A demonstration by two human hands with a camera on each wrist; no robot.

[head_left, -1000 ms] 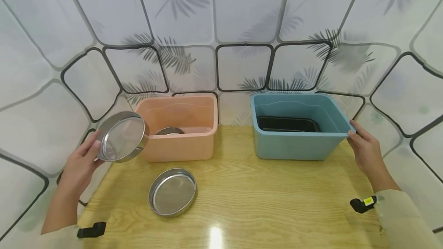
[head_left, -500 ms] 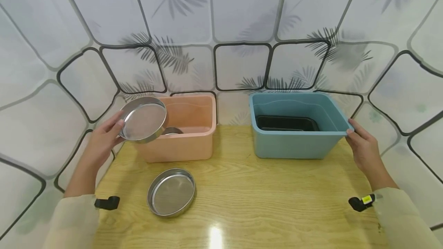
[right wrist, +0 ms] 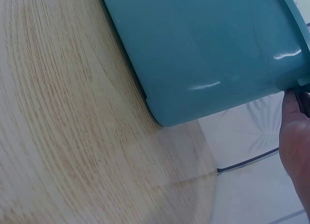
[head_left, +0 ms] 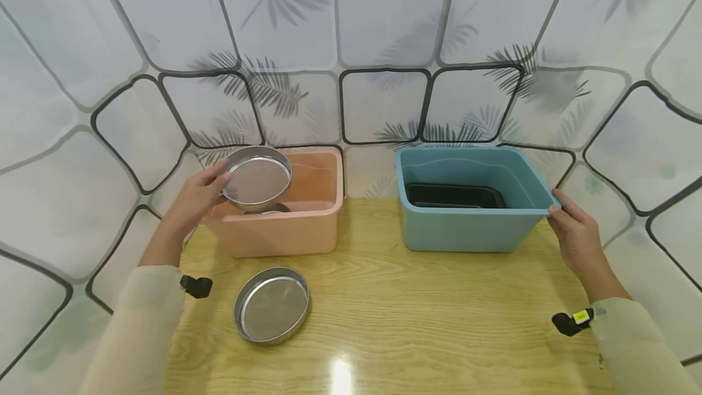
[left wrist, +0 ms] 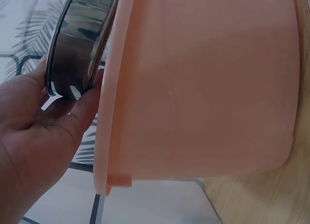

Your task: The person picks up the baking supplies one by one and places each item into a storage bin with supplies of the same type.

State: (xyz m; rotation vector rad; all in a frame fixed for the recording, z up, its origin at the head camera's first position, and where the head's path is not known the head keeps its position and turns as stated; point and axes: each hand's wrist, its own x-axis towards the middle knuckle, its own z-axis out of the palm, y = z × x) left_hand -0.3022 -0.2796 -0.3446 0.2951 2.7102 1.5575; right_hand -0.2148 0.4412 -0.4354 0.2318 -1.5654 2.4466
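My left hand (head_left: 200, 197) pinches the edge of a round metal sieve (head_left: 258, 178), held slightly tilted over the left part of the peach bin (head_left: 285, 233). In the left wrist view the sieve's shiny side wall (left wrist: 77, 40) shows beside the bin's rim (left wrist: 109, 112). Inside the bin lies another round metal piece (head_left: 282, 207), mostly hidden. A second sieve (head_left: 272, 306) rests mesh down on the table in front. On the right, my right hand (head_left: 578, 239) grips the right front corner of the blue bin's rim (head_left: 548, 203), thumb below the rim (right wrist: 290, 105) in the right wrist view.
A black tray-like object (head_left: 455, 195) sits inside the blue bin. Both bins stand at the back of the wooden table (head_left: 411, 322), with a gap between them. A patterned curtain (head_left: 384, 17) hangs close behind and along both sides.
My left hand has carried the sieve rightward and a little up, from beside the peach bin to over its opening. The right hand and the blue bin stay put.
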